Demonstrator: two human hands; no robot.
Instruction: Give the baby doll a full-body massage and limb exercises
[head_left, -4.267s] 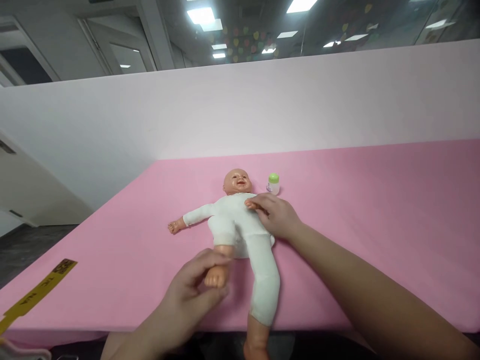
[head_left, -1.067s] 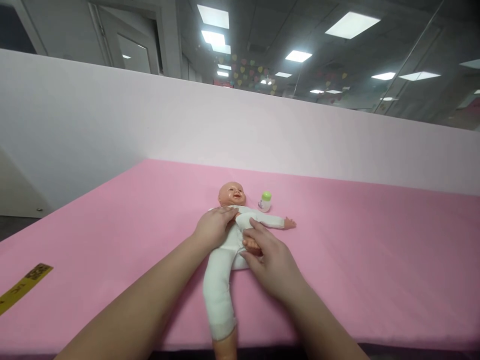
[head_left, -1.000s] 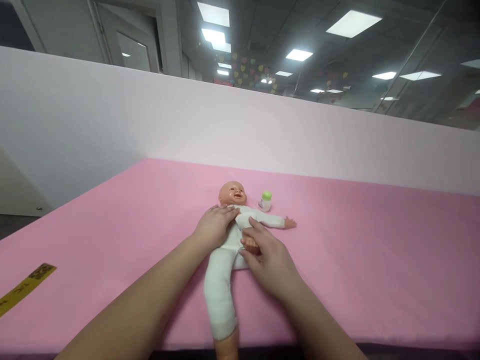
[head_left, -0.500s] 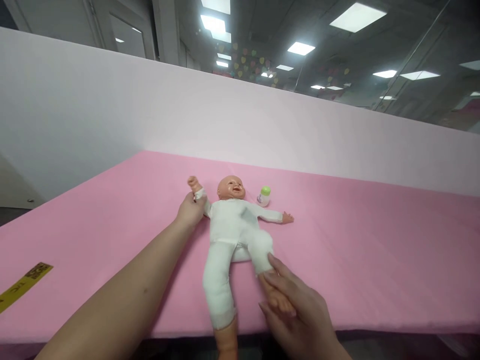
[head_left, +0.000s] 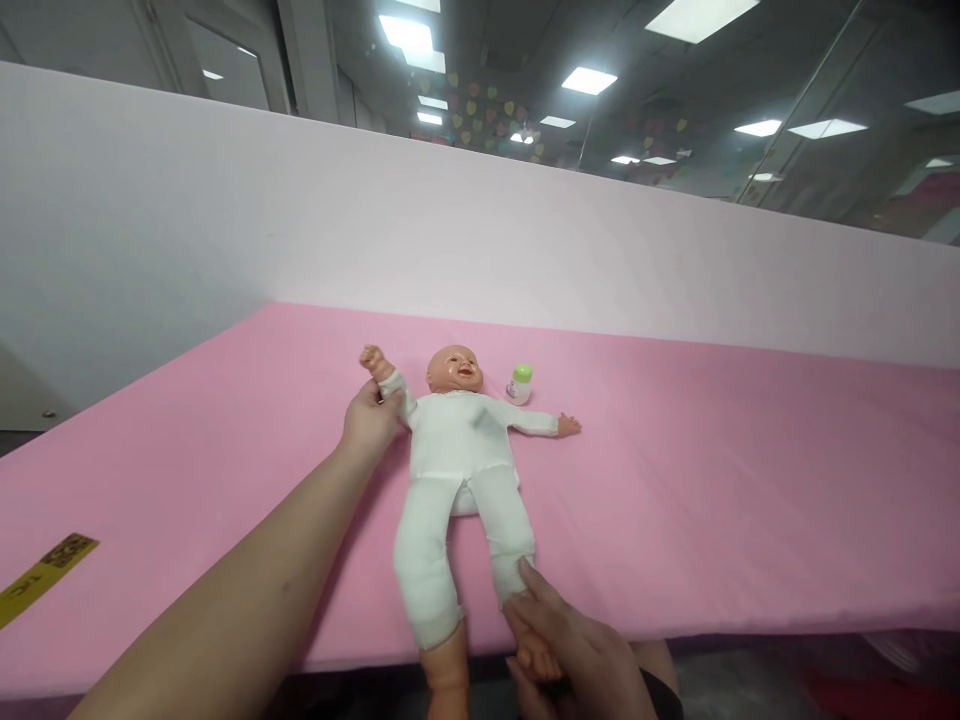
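Observation:
A baby doll [head_left: 463, 435] with a soft white body lies on its back on a pink-covered table [head_left: 675, 480], head away from me. At the left, my left hand [head_left: 373, 418] is closed around the doll's raised arm near the white cuff. My right hand [head_left: 574, 640] grips the doll's lower leg on the right side, by the ankle and foot, at the front edge. The doll's other leg [head_left: 429, 570] stretches over the edge. Its other arm [head_left: 534, 418] lies out to the right, touched by neither hand.
A small bottle [head_left: 519, 385] with a green cap stands beside the doll's head. A yellow label strip [head_left: 46, 580] is on the cover at the left. A white panel [head_left: 480, 240] borders the back of the table, with glass above it.
My right hand has drawn the doll's leg down toward me, so the bent leg is now straighter. My left hand keeps its hold on the arm. The camera view has shifted slightly.

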